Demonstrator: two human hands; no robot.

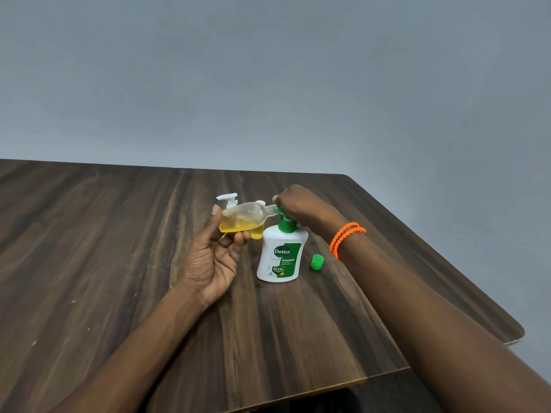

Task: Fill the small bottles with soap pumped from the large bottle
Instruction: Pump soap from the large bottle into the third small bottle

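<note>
My left hand (214, 263) grips a small clear bottle (244, 216) by its base, thumb on top and fingers underneath. The bottle lies tilted on its side, with yellow soap pooled in its lower half. Its open neck meets the nozzle of the green pump (285, 224) on the large white Dettol bottle (281, 254), which stands upright on the table. My right hand (295, 204) sits on top of the pump head with fingers curled over it, hiding most of it.
A loose green cap (317, 261) lies on the dark wooden table (119, 234), right of the large bottle. Behind the held bottle stand a white pump top (228, 199) and another small bottle of yellow soap (257, 234), both partly hidden. The table's right edge is close.
</note>
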